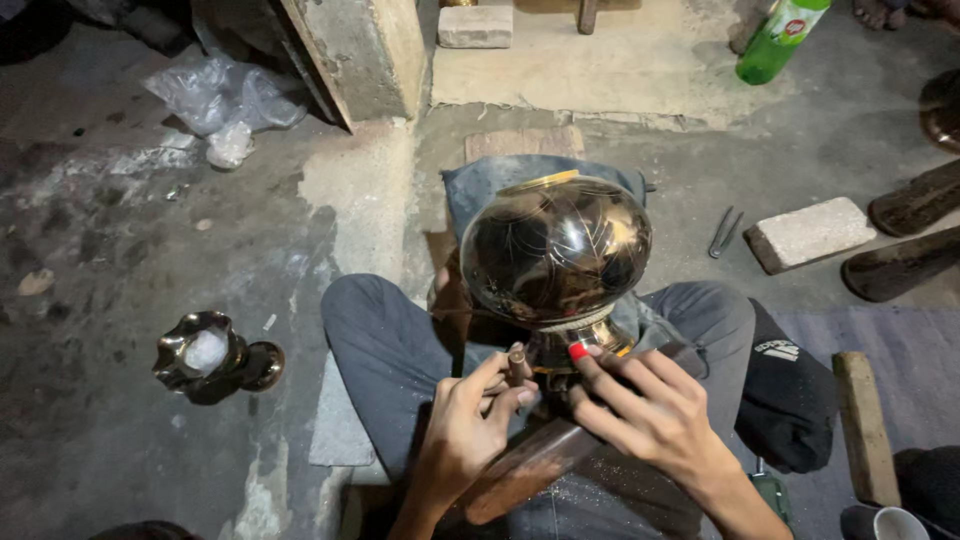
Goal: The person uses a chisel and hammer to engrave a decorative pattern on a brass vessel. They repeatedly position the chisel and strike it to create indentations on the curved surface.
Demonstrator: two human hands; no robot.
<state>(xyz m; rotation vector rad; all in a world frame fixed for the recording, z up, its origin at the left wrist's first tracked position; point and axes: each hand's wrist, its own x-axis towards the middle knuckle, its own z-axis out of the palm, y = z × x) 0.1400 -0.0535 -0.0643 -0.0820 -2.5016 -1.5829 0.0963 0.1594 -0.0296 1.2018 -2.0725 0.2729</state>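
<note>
A big round dark shiny metal pot with a gold rim and leaf lines lies tipped on its side in the person's lap, likely so its narrow gold neck points at the hands and can be worked on. Under the pot, a folded blue-grey cloth lies on the ground, maybe to keep the pot from rolling. Just below the pot, the right hand has its fingers pressed shut around the gold neck, which seems to hold the pot steady. Next to it, the left hand pinches a small thin tool against the neck. Well to the right of the pot lie a pale stone brick and a wooden block. Far left of the pot stands a small dark wavy-edged metal vase. Nothing blocks the hands.
</note>
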